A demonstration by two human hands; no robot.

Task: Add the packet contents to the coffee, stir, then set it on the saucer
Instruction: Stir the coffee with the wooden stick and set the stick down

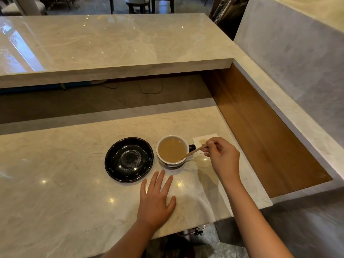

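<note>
A white cup (pixel 172 150) of light brown coffee stands on the marble counter (pixel 55 183), its dark handle pointing right. A wooden stir stick (pixel 192 152) leans into the coffee at the cup's right side, and my right hand (pixel 221 159) pinches its upper end. Just left of the cup sits an empty black saucer (pixel 129 159); cup and saucer are close but apart. My left hand (pixel 156 200) lies flat on the counter in front of the cup, fingers spread, holding nothing. No packet is visible.
A white napkin (pixel 202 139) with a brown stain lies behind my right hand. A higher marble bar top (pixel 104 43) runs across the back. A wooden-walled recess (pixel 260 131) drops off to the right of the counter's edge.
</note>
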